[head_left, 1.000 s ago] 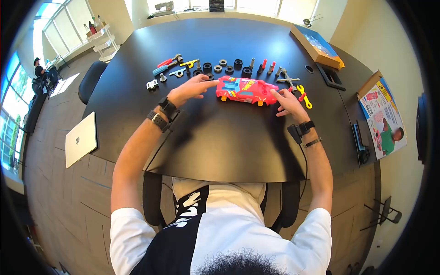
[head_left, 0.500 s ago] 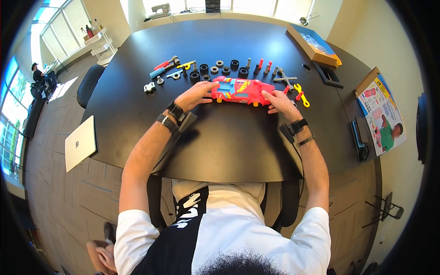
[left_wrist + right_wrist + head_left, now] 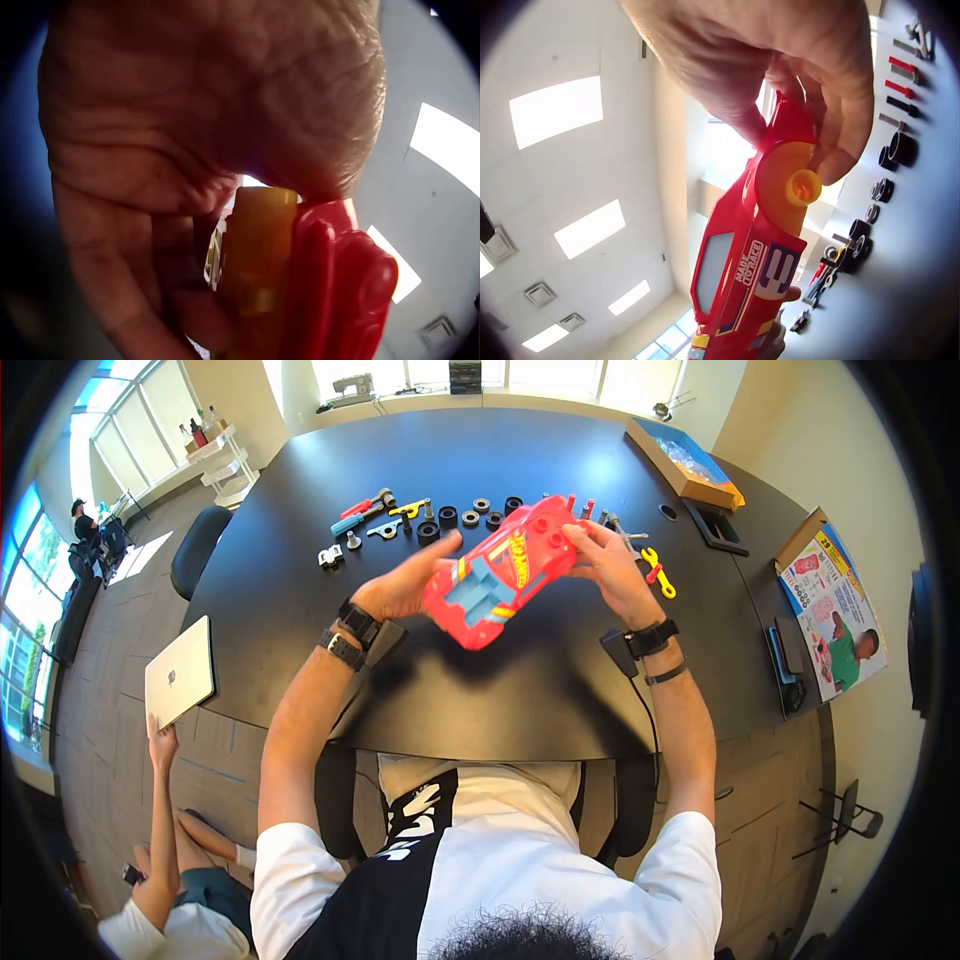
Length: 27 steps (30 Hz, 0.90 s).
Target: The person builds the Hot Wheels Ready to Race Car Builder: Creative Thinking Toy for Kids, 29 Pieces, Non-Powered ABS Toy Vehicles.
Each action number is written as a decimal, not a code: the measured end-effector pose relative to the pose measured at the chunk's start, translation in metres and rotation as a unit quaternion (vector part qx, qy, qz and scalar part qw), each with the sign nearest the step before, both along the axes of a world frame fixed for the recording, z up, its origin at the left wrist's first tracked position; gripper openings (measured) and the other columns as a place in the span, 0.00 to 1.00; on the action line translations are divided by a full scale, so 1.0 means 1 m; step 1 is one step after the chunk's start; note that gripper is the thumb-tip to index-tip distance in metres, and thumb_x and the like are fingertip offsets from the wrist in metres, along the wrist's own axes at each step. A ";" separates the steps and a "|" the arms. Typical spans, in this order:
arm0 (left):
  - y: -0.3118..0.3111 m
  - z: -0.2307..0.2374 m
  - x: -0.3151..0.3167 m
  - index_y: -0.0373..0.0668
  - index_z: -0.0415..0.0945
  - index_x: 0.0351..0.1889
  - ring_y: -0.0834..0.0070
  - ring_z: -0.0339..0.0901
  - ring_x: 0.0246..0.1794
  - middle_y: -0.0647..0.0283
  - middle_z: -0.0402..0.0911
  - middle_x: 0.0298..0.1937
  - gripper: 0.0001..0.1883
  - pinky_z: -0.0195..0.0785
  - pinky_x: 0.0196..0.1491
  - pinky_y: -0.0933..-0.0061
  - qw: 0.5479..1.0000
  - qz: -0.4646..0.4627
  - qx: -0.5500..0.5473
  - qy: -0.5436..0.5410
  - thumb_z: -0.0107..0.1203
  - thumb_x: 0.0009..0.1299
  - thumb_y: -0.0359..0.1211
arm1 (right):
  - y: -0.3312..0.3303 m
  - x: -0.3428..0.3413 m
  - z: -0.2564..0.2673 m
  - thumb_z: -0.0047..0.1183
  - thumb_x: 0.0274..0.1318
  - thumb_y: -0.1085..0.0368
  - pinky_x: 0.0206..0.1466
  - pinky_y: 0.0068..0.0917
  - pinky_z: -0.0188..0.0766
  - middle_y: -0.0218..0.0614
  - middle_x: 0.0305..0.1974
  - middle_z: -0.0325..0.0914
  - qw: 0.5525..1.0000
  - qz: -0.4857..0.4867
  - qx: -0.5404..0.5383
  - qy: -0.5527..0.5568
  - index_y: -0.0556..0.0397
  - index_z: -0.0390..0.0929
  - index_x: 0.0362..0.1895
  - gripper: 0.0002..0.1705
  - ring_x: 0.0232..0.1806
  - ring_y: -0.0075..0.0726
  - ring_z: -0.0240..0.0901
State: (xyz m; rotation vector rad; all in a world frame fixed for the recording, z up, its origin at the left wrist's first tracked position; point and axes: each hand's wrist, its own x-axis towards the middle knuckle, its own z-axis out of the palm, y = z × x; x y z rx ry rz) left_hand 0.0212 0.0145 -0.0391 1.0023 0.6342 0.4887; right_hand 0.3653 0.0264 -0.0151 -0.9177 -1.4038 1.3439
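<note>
A red toy car (image 3: 522, 565) with a blue rear bed, no wheels fitted, is held tilted above the black table. My left hand (image 3: 402, 590) grips its rear end, fingers under the yellow underside (image 3: 259, 247) and the red body (image 3: 337, 277) by the thumb side. At the other end, my right hand (image 3: 618, 575) pinches the car between thumb and fingers. A yellow wheel hub (image 3: 804, 187) shows right beside the fingertips in the right wrist view.
Black tyres (image 3: 428, 532), bolts and toy tools (image 3: 362, 515) lie in a row behind the car. A yellow wrench (image 3: 660, 574) lies to the right. An open box (image 3: 690, 490) stands at the back right. A person's hand (image 3: 160, 740) touches the laptop (image 3: 180, 672) at left.
Both hands have closed on the car, lifted it off the table and turned it, its rear now nearer me. At lower left another person has come into view and reached the laptop.
</note>
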 end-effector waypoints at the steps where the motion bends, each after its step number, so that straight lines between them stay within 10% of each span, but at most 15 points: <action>1: -0.021 0.007 0.011 0.37 0.73 0.76 0.69 0.87 0.60 0.57 0.86 0.67 0.38 0.81 0.67 0.64 0.996 0.062 0.066 0.011 0.48 0.86 0.61 | -0.002 -0.007 0.000 0.61 0.78 0.51 0.49 0.32 0.89 0.32 0.49 0.88 1.000 0.015 0.000 0.001 0.54 0.83 0.59 0.21 0.46 0.26 0.88; 6: -0.038 0.003 0.016 0.30 0.74 0.72 0.77 0.87 0.58 0.58 0.88 0.60 0.33 0.82 0.64 0.70 0.996 -0.028 0.080 -0.004 0.59 0.84 0.50 | -0.017 -0.029 0.007 0.60 0.79 0.49 0.56 0.35 0.85 0.38 0.56 0.86 0.999 -0.025 0.032 0.022 0.57 0.75 0.70 0.29 0.55 0.30 0.86; 10: -0.051 0.011 0.024 0.32 0.71 0.74 0.75 0.88 0.57 0.58 0.87 0.62 0.36 0.85 0.61 0.70 0.988 0.095 0.119 -0.019 0.56 0.85 0.55 | -0.034 -0.035 0.005 0.55 0.80 0.41 0.60 0.39 0.83 0.41 0.61 0.83 0.999 -0.017 -0.033 0.015 0.57 0.70 0.74 0.36 0.60 0.34 0.84; 13: -0.048 0.016 0.021 0.36 0.69 0.76 0.74 0.88 0.59 0.56 0.86 0.64 0.36 0.86 0.58 0.66 0.985 0.107 0.136 0.021 0.56 0.85 0.57 | -0.063 -0.043 0.010 0.45 0.80 0.30 0.63 0.46 0.84 0.41 0.66 0.80 0.978 0.151 -0.142 0.033 0.52 0.67 0.78 0.43 0.62 0.41 0.84; 20: -0.062 0.021 0.032 0.42 0.66 0.81 0.67 0.83 0.67 0.56 0.75 0.76 0.40 0.85 0.60 0.57 0.943 0.198 0.261 0.062 0.47 0.85 0.63 | -0.066 -0.058 -0.008 0.58 0.80 0.52 0.62 0.45 0.87 0.39 0.62 0.84 0.978 0.100 -0.114 0.145 0.56 0.74 0.72 0.28 0.59 0.36 0.87; 23: -0.047 0.026 0.011 0.45 0.60 0.85 0.60 0.74 0.77 0.54 0.69 0.82 0.61 0.72 0.74 0.45 0.946 0.232 0.138 -0.182 0.26 0.73 0.84 | -0.059 -0.043 0.000 0.58 0.79 0.57 0.60 0.42 0.89 0.36 0.56 0.87 0.980 0.078 -0.109 0.149 0.56 0.77 0.67 0.22 0.55 0.31 0.88; 27: -0.048 0.029 -0.011 0.40 0.60 0.85 0.56 0.75 0.77 0.51 0.73 0.80 0.58 0.69 0.77 0.44 0.946 0.202 0.092 -0.236 0.35 0.75 0.81 | -0.051 -0.027 0.011 0.61 0.77 0.55 0.56 0.38 0.90 0.33 0.56 0.88 0.982 0.062 -0.125 0.130 0.55 0.80 0.67 0.23 0.53 0.29 0.89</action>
